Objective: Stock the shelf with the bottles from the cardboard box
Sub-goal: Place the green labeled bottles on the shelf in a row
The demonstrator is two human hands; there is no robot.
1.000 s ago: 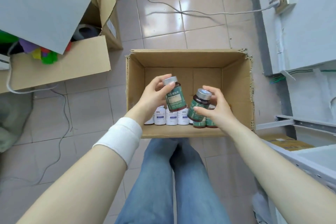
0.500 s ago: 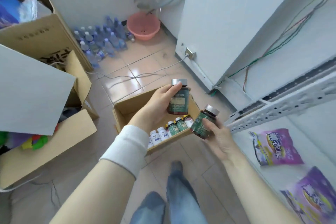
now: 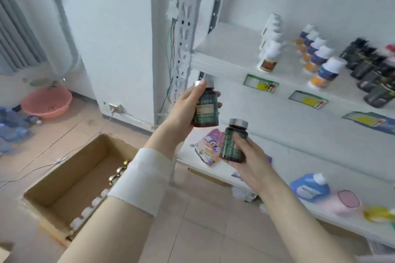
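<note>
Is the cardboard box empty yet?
Not empty. The cardboard box holds a row of bottles along one wall, silver and white caps showing.

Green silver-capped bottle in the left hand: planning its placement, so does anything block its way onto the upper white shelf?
Nothing visible does. The left hand holds the green silver-capped bottle near the front edge of the upper white shelf; its left end is bare, and the row of white bottles stands further right.
</note>
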